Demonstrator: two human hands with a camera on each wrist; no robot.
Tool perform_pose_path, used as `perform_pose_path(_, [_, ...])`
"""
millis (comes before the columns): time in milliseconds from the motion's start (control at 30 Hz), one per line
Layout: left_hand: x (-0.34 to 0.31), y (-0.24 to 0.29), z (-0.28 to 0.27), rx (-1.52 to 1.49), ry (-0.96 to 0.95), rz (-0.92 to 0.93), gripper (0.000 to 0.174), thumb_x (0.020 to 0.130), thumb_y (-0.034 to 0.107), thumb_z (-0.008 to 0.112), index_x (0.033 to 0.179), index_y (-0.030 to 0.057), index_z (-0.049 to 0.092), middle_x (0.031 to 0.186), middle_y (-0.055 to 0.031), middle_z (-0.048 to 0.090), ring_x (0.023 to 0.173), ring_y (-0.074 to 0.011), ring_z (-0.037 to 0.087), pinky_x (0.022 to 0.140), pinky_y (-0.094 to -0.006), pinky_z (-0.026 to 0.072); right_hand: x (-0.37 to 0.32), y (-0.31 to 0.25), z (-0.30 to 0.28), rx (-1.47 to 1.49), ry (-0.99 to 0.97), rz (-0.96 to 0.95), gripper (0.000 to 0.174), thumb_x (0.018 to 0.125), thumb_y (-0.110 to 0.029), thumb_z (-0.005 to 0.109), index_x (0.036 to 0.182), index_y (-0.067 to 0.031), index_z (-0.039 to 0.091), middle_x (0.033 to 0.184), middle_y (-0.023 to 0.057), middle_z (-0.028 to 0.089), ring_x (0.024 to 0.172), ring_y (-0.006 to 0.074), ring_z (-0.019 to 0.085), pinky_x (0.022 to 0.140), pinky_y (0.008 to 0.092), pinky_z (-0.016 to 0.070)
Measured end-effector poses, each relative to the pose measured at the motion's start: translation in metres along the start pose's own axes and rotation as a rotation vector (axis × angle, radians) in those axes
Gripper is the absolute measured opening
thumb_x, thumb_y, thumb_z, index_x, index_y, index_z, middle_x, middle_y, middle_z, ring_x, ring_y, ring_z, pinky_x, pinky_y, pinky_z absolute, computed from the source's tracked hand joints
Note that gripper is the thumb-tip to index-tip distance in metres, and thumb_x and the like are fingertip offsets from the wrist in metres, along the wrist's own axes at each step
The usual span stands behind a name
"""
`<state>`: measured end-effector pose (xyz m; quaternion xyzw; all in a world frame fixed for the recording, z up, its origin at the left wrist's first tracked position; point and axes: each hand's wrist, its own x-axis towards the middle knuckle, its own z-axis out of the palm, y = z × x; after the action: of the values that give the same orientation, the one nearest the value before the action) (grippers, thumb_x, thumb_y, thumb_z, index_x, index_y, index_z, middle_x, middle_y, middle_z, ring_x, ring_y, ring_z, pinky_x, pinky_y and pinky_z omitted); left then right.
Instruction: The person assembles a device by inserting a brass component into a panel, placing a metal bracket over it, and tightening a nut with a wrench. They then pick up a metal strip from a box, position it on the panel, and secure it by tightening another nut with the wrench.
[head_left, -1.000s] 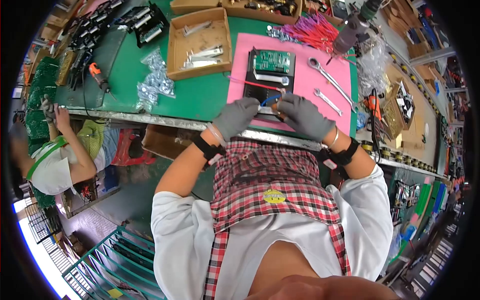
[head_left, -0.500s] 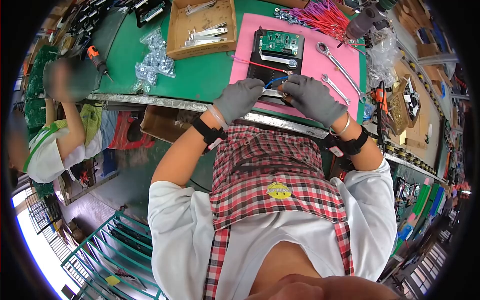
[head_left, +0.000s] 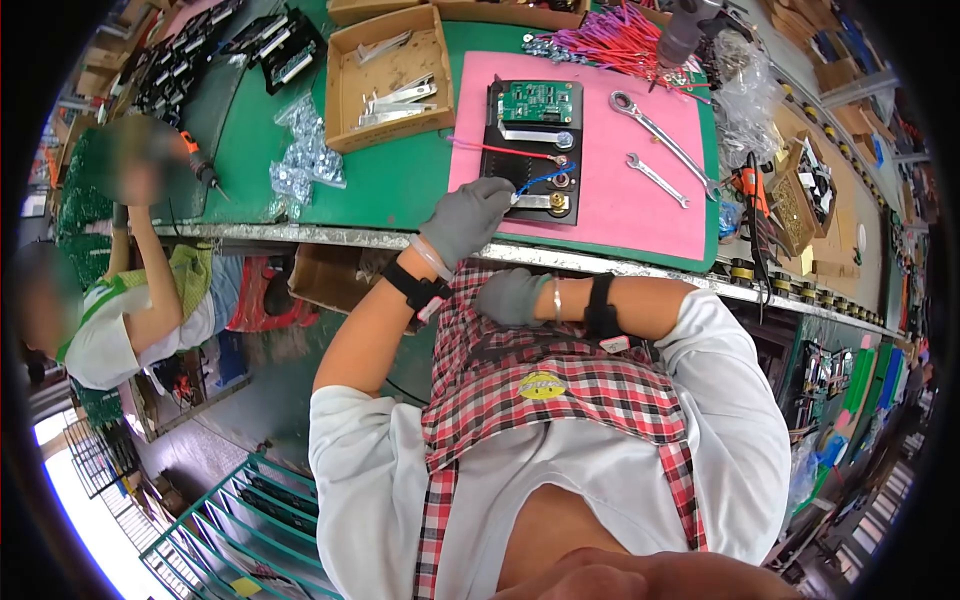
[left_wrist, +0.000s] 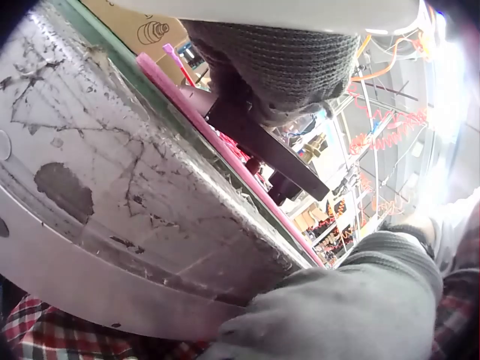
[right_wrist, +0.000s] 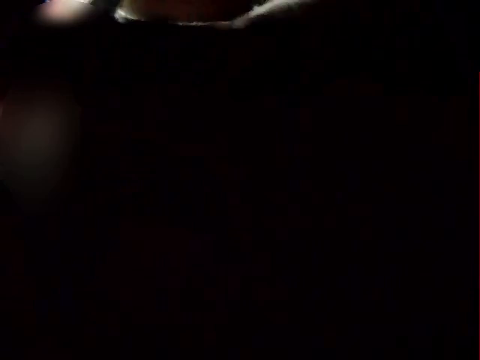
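Note:
My left hand (head_left: 468, 218), in a grey glove, pinches the white-tipped end of a blue wire (head_left: 545, 178) at the front left of a black plate (head_left: 510, 163). The plate carries a green circuit board (head_left: 537, 101), metal bars and a red wire (head_left: 505, 150). A brass-coloured fastener (head_left: 559, 201) sits on the front bar (head_left: 530, 201). Down at the checked apron (head_left: 560, 350) is my right hand (head_left: 512, 297), also gloved, its fingers hidden against the cloth. The right wrist view is almost black.
The plate lies on a pink mat (head_left: 620, 225). Right of it are a large wrench (head_left: 660, 140) and a smaller one (head_left: 657, 181). A cardboard box (head_left: 390, 136) of metal strips and bagged hardware (head_left: 305, 155) lie left. Another person (head_left: 140, 290) works at far left.
My right hand has left the plate's front edge and come back to the apron, uncovering the brass-coloured fastener and front bar. The left hand stays at the blue wire.

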<state>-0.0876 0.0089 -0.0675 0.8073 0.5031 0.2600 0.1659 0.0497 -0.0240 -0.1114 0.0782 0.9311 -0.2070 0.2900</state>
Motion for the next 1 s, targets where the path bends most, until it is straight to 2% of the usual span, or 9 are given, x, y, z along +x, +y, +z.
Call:
perform_pose_path(100, [0.001,0.003,-0.002,-0.015,0.009,0.005,0.014,0.079,0.010,0.055,0.092,0.0057,0.057,0.103,-0.0112,0.057,0.083,-0.0320,0.059,0.067,-0.0379,0.0497,0.037,0.011,0.029,0.045,-0.157,0.013,0.025,0.078,-0.024,0.055,0.098,-0.0128,0.063,0.092,0.0083,0.064,0.087,0.0273,0.062,0.072,0.0412,0.0489])
perform_pose_path(233, [-0.001,-0.006,0.011,0.028,0.027,0.029,0.016,0.080,0.011,0.054,0.094,0.0069,0.058,0.103,-0.0107,0.057,0.084,-0.0309,0.059,0.069,-0.0375,0.0497,0.027,0.022,0.018,0.313,0.045,-0.098,0.025,0.079,-0.027,0.053,0.093,-0.0109,0.065,0.085,0.0113,0.065,0.077,0.0274,0.062,0.070,0.0410,0.0481])
perform_pose_path(367, [-0.002,-0.004,0.006,0.046,-0.030,0.012,0.018,0.081,0.014,0.052,0.097,0.0075,0.057,0.105,-0.0094,0.057,0.088,-0.0294,0.058,0.073,-0.0381,0.0493,0.024,0.025,0.017,0.402,-0.044,-0.049,0.026,0.078,-0.028,0.056,0.091,-0.0082,0.065,0.085,0.0131,0.065,0.076,0.0289,0.061,0.072,0.0409,0.0469])
perform_pose_path(533, [0.002,-0.005,0.005,0.051,-0.063,0.025,0.015,0.081,0.014,0.049,0.093,0.0080,0.056,0.104,-0.0079,0.057,0.084,-0.0293,0.059,0.069,-0.0378,0.0499,-0.013,0.016,-0.005,0.400,0.230,-0.041,0.021,0.077,-0.021,0.051,0.090,-0.0061,0.061,0.085,0.0182,0.061,0.080,0.0352,0.058,0.073,0.0455,0.0446])
perform_pose_path(633, [0.002,-0.002,0.004,0.020,-0.061,0.005,0.015,0.081,0.014,0.049,0.094,0.0080,0.056,0.104,-0.0067,0.056,0.082,-0.0288,0.059,0.068,-0.0379,0.0500,-0.063,0.006,-0.029,0.372,0.534,-0.218,0.016,0.072,-0.012,0.055,0.087,-0.0094,0.059,0.087,0.0123,0.057,0.082,0.0311,0.056,0.071,0.0416,0.0448])
perform_pose_path(700, [0.001,-0.002,0.003,0.012,-0.051,0.003,0.015,0.081,0.013,0.049,0.094,0.0078,0.056,0.104,-0.0071,0.056,0.082,-0.0289,0.059,0.068,-0.0376,0.0500,-0.103,0.010,-0.053,0.394,0.642,-0.178,0.017,0.069,-0.008,0.057,0.086,-0.0087,0.058,0.086,0.0115,0.056,0.081,0.0311,0.055,0.070,0.0405,0.0448])
perform_pose_path(767, [0.003,-0.003,0.003,0.010,-0.037,0.023,0.015,0.081,0.013,0.050,0.094,0.0077,0.056,0.105,-0.0075,0.056,0.083,-0.0290,0.059,0.068,-0.0372,0.0501,-0.129,0.020,-0.056,0.241,1.037,0.031,0.025,0.066,-0.004,0.059,0.091,-0.0068,0.058,0.082,0.0122,0.054,0.079,0.0321,0.054,0.068,0.0402,0.0451])
perform_pose_path(867, [0.001,-0.002,0.003,0.017,-0.036,0.045,0.014,0.082,0.013,0.050,0.093,0.0076,0.056,0.105,-0.0080,0.057,0.083,-0.0289,0.059,0.069,-0.0368,0.0502,-0.141,0.049,-0.053,0.115,1.172,0.385,0.025,0.070,-0.012,0.065,0.094,-0.0070,0.058,0.082,0.0111,0.054,0.077,0.0303,0.055,0.063,0.0402,0.0453])
perform_pose_path(1000, [0.002,0.000,0.000,0.034,-0.056,0.029,0.013,0.081,0.013,0.052,0.092,0.0070,0.057,0.103,-0.0084,0.058,0.084,-0.0288,0.059,0.070,-0.0366,0.0502,-0.131,0.051,-0.068,0.133,1.049,0.450,0.026,0.068,-0.019,0.069,0.089,-0.0087,0.058,0.082,0.0094,0.054,0.076,0.0281,0.056,0.061,0.0405,0.0462])
